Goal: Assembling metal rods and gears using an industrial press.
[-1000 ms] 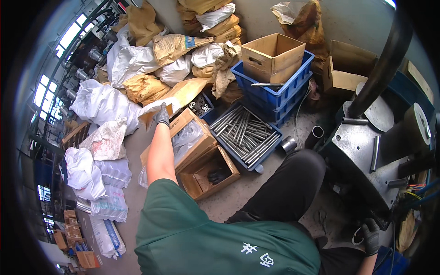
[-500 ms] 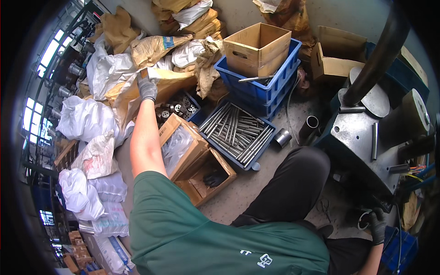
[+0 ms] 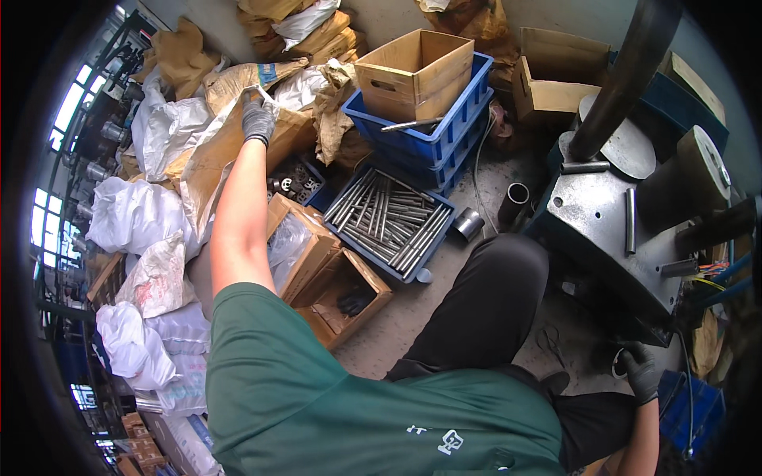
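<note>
My left hand (image 3: 257, 119), in a grey glove, reaches far out to the upper left and grips the top edge of a brown paper sack (image 3: 208, 155) that leans among other sacks. My right hand (image 3: 640, 373), also gloved, hangs low at the right beside the base of a grey metal machine (image 3: 611, 214); whether it holds anything is unclear. Below my left arm stand an open cardboard box with a clear plastic liner (image 3: 292, 246) and a second open cardboard box (image 3: 343, 295). A blue tray of metal rods (image 3: 389, 222) lies on the floor in the middle.
White plastic bags (image 3: 135, 218) and brown sacks pile up at the left. A cardboard box (image 3: 414, 67) sits in stacked blue crates (image 3: 444, 131). Short metal tubes (image 3: 513, 200) stand on the floor by the machine. A blue bin (image 3: 689, 412) is at the lower right.
My left arm has stretched up and away from the cardboard box to the sacks, and the hand now grips the brown sack's top. The view has shifted with it.
</note>
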A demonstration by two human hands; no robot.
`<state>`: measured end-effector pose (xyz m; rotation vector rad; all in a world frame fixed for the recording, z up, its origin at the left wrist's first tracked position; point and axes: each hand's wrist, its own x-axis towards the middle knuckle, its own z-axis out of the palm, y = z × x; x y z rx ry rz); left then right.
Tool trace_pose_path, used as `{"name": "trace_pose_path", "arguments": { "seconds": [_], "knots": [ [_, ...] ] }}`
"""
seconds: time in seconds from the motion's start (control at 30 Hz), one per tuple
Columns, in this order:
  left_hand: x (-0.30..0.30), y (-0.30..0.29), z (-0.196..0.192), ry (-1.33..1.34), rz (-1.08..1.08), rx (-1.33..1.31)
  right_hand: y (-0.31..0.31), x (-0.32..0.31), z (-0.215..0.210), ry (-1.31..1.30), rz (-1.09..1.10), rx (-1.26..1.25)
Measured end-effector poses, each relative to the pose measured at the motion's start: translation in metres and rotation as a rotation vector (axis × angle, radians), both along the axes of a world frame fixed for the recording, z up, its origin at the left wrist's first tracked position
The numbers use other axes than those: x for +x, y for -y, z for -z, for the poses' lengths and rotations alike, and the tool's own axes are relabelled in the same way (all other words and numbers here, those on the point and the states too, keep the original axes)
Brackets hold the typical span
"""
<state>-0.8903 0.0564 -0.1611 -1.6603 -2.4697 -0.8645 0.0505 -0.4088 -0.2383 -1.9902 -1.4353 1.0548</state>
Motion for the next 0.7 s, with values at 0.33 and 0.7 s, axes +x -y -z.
{"name": "trace_pose_path", "arguments": {
  "seconds": [0.33,0.7],
  "knots": [
    [0.018,0.051,0.065,-0.020,-0.114,0.109,-0.009,0.019,0.024,0.036,-0.084,-0.015],
    [0.179,0.119,0.211,0.061,0.305,-0.316,-0.021,0.012,-0.009,-0.060,-0.033,0.006]
  ]
}}
